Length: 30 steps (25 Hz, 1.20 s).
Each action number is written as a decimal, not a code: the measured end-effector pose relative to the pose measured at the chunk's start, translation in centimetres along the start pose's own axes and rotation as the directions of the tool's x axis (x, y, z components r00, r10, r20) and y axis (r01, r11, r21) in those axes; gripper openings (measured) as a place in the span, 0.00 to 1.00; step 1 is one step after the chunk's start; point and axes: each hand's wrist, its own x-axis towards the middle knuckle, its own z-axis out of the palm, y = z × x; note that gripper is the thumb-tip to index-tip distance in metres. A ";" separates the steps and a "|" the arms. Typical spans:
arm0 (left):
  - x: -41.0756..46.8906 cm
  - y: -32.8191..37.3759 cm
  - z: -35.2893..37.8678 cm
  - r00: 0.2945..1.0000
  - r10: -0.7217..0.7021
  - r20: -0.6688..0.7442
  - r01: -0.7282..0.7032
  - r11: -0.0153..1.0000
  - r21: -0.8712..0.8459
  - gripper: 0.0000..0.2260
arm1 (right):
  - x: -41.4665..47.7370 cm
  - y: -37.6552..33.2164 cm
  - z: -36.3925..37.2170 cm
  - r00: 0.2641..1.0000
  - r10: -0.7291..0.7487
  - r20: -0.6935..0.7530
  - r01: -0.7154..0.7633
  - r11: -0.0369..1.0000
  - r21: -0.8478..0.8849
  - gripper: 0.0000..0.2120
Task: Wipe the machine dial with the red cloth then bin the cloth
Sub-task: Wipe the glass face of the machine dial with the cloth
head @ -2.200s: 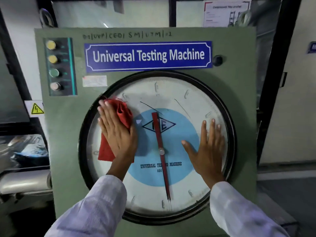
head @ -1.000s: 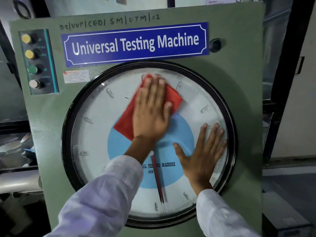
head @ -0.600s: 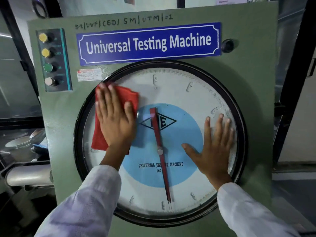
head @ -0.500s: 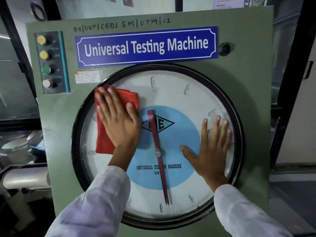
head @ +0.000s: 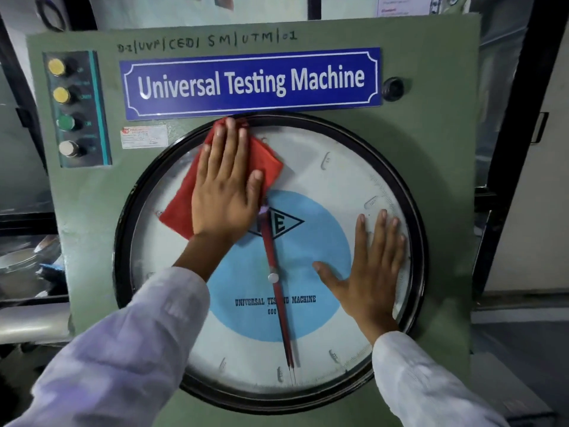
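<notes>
The big round machine dial has a black rim, a white face, a blue centre disc and a red pointer hanging downward. My left hand lies flat on the red cloth, pressing it against the dial's upper left, with the fingertips touching the top rim. My right hand rests flat, fingers spread, on the right side of the dial glass and holds nothing. No bin is in view.
The dial sits in a green panel under a blue "Universal Testing Machine" sign. A strip of push buttons runs down the panel's upper left. Metal machine parts lie to the left, a dark door frame to the right.
My left hand has slid the red cloth from the dial's left side up and right to the top rim. My right hand has stayed flat on the dial's right side.
</notes>
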 end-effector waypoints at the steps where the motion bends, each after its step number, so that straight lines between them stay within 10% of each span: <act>1: -0.8 1.2 0.4 1.000 0.024 0.019 -0.025 1.000 0.012 0.30 | 0.0 0.0 0.0 1.000 -0.003 -0.004 0.003 1.000 0.003 0.54; 6: 0.5 -2.4 -1.2 0.638 0.718 0.280 -0.745 0.667 -0.012 0.29 | -0.2 0.1 0.0 0.999 -0.016 -0.037 0.016 1.000 0.004 0.53; 11: 1.5 0.8 0.1 0.989 0.144 0.023 -0.145 0.988 0.061 0.29 | 0.0 -0.3 0.2 0.999 0.005 -0.042 -0.006 1.000 -0.002 0.53; 13: 0.1 5.6 1.2 1.000 0.011 -0.013 -0.011 1.000 -0.025 0.29 | -0.1 -0.5 0.2 0.999 0.018 -0.028 -0.018 1.000 0.014 0.53; 15: -1.3 8.7 2.0 0.984 0.168 0.063 -0.165 0.985 -0.054 0.30 | 0.0 -0.4 0.0 0.999 0.023 -0.036 -0.022 0.999 0.028 0.53; 20: 1.1 4.3 1.0 0.600 0.765 0.234 -0.772 0.630 -0.083 0.29 | -0.6 -0.3 0.1 0.996 0.064 -0.060 -0.062 0.998 0.032 0.55; 24: 2.1 7.2 2.1 0.937 0.347 0.041 -0.346 0.938 -0.016 0.29 | -2.3 -2.2 0.3 0.947 0.320 -0.038 -0.318 0.946 0.060 0.59; 26: -0.5 11.8 3.5 0.964 0.261 0.051 -0.257 0.964 -0.065 0.30 | -3.4 -3.3 0.4 0.896 0.442 -0.033 -0.438 0.895 0.085 0.60; 30: -1.0 13.0 4.0 0.604 0.772 0.198 -0.762 0.632 -0.140 0.29 | -4.0 -3.9 0.6 0.850 0.527 -0.009 -0.522 0.844 0.126 0.63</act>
